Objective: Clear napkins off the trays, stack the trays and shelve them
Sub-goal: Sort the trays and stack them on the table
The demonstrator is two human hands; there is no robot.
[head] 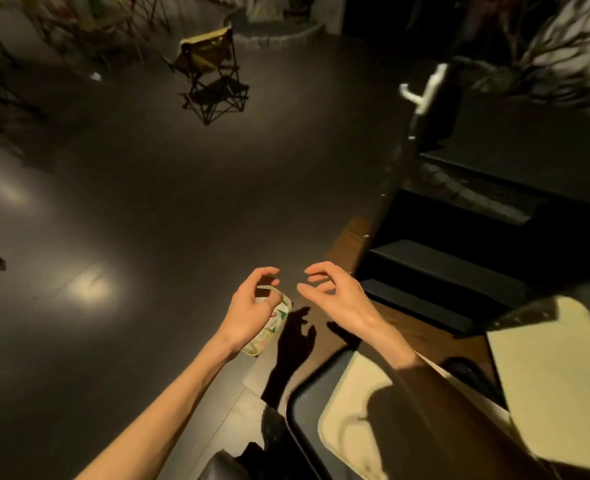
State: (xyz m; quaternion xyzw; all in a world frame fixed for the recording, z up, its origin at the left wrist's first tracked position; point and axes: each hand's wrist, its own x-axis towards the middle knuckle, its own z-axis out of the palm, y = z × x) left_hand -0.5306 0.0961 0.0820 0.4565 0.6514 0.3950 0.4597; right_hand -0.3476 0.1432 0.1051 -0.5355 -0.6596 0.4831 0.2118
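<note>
1. The left hand (252, 313) is at about 6 o'clock in the view, its fingers loosely curled. A printed napkin (269, 327) lies just under it. I cannot tell if this grip really holds the napkin or only hovers over it.
2. The right hand (335, 296) is just beside the left one, toward 3 o'clock. Its grip is released: the fingers are bent and relaxed, and they hold nothing.
3. A tray (307, 393) with a dark rim lies at about 5 o'clock, under the right forearm, and a pale sheet lies on it. Another pale tray or sheet (560, 375) is at 4 o'clock; it is blurred.
4. The open shelves (453, 268) are at about 3 o'clock, near the right hand.
5. I judge that the step in hand is the clearing of napkins. To do it well, pinch the whole napkin with the left fingers, so no part drops on the floor (148, 202).
6. Then lift the pale sheet from the tray by one corner, before stacking.
7. When shelving, keep the trays flat and slide them in slowly, because the light is weak.
</note>
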